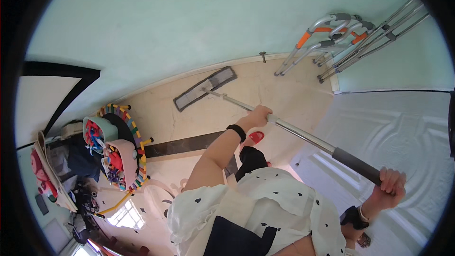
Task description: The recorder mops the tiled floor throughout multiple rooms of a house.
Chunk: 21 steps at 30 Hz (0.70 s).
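Fingers of the left hand (pixel 258 115) wrap the metal part of the mop handle (pixel 303 135) about midway along its length, knuckles up, with a black band on the wrist just behind them. Fingers of the right hand (pixel 391 187) are closed in a fist round the dark foam grip at the handle's near end, low and to the right of the person's white spotted top (pixel 270 199).

Taking the left hand as the landmark: the handle runs as one straight line through it, from the right hand at the lower right, up and leftward to the flat grey mop head (pixel 205 88). That head lies beyond the left hand, further from the body, flat on the pale marble floor (pixel 279 90). Its long side sits roughly across the handle's line and close to the foot of the pale green wall (pixel 166 28). So the left hand is much the nearer of the two to the head, and the right hand is at the far end of the pole.

Right of the left hand and further back, folded metal walking frames (pixel 341 38) lean in the corner. Left of it and nearer, a round baby walker (pixel 118 147) full of coloured toys stands on the floor. A red slipper (pixel 256 137) shows just below the left hand.
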Each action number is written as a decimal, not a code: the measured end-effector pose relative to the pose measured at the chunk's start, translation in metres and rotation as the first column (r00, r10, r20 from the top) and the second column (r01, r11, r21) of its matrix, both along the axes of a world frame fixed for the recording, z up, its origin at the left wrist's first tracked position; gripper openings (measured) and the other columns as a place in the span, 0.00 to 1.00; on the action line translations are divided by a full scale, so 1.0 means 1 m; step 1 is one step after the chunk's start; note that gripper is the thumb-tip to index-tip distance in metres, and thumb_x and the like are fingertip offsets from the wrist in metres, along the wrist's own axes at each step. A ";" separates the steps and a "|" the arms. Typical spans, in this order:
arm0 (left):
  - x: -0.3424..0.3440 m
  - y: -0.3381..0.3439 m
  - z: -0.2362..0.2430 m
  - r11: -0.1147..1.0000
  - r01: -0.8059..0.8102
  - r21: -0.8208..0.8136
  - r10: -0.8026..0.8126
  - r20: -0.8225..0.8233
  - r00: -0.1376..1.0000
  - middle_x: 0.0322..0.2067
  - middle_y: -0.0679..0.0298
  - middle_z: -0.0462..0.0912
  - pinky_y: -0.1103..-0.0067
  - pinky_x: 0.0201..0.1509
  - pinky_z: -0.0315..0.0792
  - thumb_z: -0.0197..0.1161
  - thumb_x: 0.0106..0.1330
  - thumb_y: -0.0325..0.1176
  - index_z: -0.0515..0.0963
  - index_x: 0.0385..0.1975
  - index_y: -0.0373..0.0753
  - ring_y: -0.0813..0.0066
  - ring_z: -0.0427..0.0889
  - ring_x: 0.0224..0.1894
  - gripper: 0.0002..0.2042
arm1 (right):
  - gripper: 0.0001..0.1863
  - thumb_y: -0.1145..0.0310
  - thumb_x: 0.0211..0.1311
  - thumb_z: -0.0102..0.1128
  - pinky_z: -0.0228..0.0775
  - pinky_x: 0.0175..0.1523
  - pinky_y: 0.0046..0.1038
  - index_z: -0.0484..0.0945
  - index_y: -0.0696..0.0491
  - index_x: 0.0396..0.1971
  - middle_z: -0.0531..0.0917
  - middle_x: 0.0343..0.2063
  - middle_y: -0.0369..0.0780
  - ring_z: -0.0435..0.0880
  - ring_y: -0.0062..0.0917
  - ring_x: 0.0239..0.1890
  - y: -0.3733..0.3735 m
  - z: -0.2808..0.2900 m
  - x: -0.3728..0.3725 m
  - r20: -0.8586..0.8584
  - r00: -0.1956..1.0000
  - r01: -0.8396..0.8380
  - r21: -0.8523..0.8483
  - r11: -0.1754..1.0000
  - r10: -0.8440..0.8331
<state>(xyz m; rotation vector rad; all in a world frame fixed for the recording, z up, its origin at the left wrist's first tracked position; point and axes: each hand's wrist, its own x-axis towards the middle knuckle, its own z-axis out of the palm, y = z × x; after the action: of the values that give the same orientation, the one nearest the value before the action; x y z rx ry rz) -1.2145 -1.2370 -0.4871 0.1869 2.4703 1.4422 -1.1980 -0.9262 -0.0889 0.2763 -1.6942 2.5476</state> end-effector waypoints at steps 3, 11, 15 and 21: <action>-0.020 0.032 0.003 0.995 0.098 -0.002 -0.098 0.051 0.994 0.38 0.58 0.77 0.45 0.44 0.64 0.54 0.43 0.20 0.79 0.34 0.44 0.54 0.70 0.50 0.17 | 0.12 0.70 0.50 0.49 0.50 0.26 0.23 0.56 0.46 0.14 0.59 0.09 0.31 0.55 0.15 0.13 0.013 0.018 0.020 -0.035 0.987 0.160 0.042 0.986 -0.159; -0.062 0.107 0.028 0.963 0.265 -0.043 -0.260 0.095 0.961 0.38 0.62 0.78 0.44 0.50 0.56 0.52 0.45 0.20 0.78 0.34 0.45 0.55 0.69 0.52 0.17 | 0.13 0.69 0.50 0.46 0.51 0.29 0.23 0.54 0.46 0.13 0.55 0.10 0.30 0.53 0.16 0.14 0.064 0.006 0.049 -0.043 0.903 0.427 -0.017 0.904 -0.427; -0.048 0.107 0.042 0.909 0.356 -0.217 -0.324 0.168 0.931 0.38 0.60 0.79 0.59 0.56 0.60 0.52 0.43 0.21 0.78 0.33 0.45 0.56 0.72 0.51 0.16 | 0.12 0.68 0.52 0.44 0.51 0.29 0.24 0.55 0.46 0.14 0.55 0.10 0.31 0.54 0.17 0.15 0.083 0.006 0.069 0.009 0.907 0.420 0.014 0.907 -0.420; -0.031 0.147 0.050 0.802 0.574 -0.166 -0.549 0.174 0.817 0.32 0.58 0.81 0.65 0.45 0.69 0.55 0.41 0.24 0.79 0.28 0.43 0.58 0.78 0.40 0.13 | 0.13 0.67 0.54 0.47 0.48 0.30 0.23 0.56 0.46 0.15 0.55 0.13 0.29 0.53 0.16 0.17 0.097 0.045 0.091 0.018 0.924 0.382 0.041 0.923 -0.383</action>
<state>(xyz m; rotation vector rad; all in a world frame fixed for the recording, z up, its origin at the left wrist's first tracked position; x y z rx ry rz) -1.2458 -1.0902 -0.4368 0.7059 2.1768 0.8999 -1.1068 -0.8295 -0.0442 -0.0826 -1.6150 2.2438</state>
